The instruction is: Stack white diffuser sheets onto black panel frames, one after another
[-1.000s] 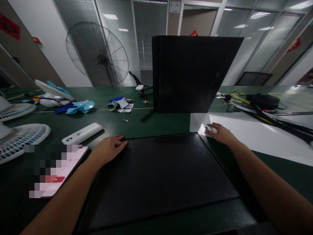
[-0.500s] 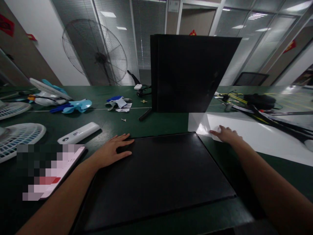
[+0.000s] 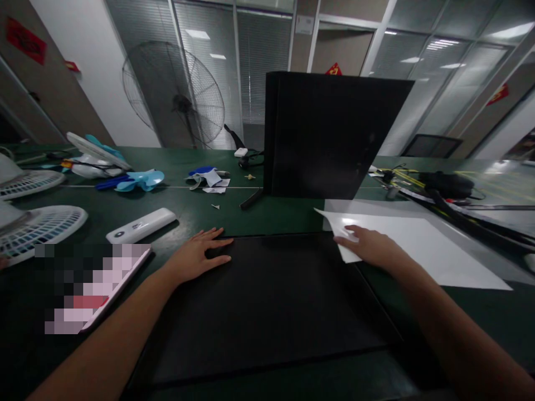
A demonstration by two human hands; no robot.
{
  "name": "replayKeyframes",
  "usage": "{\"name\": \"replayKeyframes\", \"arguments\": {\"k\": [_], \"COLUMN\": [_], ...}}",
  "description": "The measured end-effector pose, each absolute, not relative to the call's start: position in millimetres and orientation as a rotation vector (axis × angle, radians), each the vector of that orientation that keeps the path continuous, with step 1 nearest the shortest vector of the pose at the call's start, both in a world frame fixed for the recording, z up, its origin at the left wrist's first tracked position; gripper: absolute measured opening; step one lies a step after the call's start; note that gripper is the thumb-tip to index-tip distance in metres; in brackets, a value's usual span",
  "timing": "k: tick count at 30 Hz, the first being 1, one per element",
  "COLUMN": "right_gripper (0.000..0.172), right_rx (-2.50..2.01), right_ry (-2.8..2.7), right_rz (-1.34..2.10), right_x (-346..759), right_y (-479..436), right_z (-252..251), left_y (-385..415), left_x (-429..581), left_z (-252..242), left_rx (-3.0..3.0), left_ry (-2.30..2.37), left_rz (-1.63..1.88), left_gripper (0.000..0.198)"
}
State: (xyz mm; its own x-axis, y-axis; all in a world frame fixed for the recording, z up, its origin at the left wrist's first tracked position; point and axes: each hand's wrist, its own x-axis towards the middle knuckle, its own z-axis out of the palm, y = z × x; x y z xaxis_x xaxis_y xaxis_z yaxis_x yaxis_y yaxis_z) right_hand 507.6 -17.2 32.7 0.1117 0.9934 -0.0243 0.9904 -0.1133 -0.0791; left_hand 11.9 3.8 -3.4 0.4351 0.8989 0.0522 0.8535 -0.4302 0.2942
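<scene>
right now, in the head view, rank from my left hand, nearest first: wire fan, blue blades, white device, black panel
1. Black panel: partly under the left hand
2. White device: ahead, left
3. Blue blades: farther up the table, left
4. Wire fan: beyond the table

Dim light leaves the flat black rectangular panel (image 3: pixel 267 301) in shadow — its lower edge barely readable — while glare pales the glossy green tabletop (image 3: pixel 497 181) at far right. White rectangular reflections (image 3: pixel 198 34) mark the grey glass partition (image 3: pixel 261 33); wide-angle distortion slants the sides, and mosaic squares hide most of the pink-edged rectangular phone (image 3: pixel 118 285).
</scene>
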Motion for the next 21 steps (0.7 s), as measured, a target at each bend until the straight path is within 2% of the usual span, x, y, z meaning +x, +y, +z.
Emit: {"name": "replayKeyframes", "arguments": {"k": [3, 6, 8, 10, 12, 16, 21], "right_gripper": [0.086, 0.074, 0.072, 0.071, 0.067, 0.068, 0.059], "right_rx": [-1.940, -1.532, -1.274, -1.126, -1.168, -1.559, -1.644], "right_ry": [-2.377, -2.529, -2.564, -2.563, -2.572, -2.623, -2.666], "right_rz": [0.215, 0.562, 0.829, 0.911, 0.743, 0.210, 0.121], "right_x": [446.0, 402.9, 391.9, 394.1, 406.1, 440.7, 456.7], "right_y": [-59.6, -97.9, -110.1, -107.9, -93.4, -54.2, -46.5], "right_z": [44.0, 56.2, 62.0, 61.6, 53.8, 29.5, 28.9], "left_y": [4.1, 4.6, 4.8, 5.1, 5.8, 7.1, 8.5], "left_x": [11.2, 10.5, 10.4, 10.1, 9.7, 8.0, 2.7], "left_z": [-2.9, -3.9, -5.1, -6.6, -8.1, -10.2, -11.9], "left_rx": [2.453, 2.444, 2.424, 2.398, 2.386, 2.342, 2.262], "left_ry": [1.530, 1.528, 1.525, 1.533, 1.551, 1.609, 1.690], "left_rz": [0.313, 0.334, 0.382, 0.433, 0.442, 0.427, 0.506], "left_gripper": [0.067, 0.064, 0.068, 0.076, 0.085, 0.094, 0.097]}}
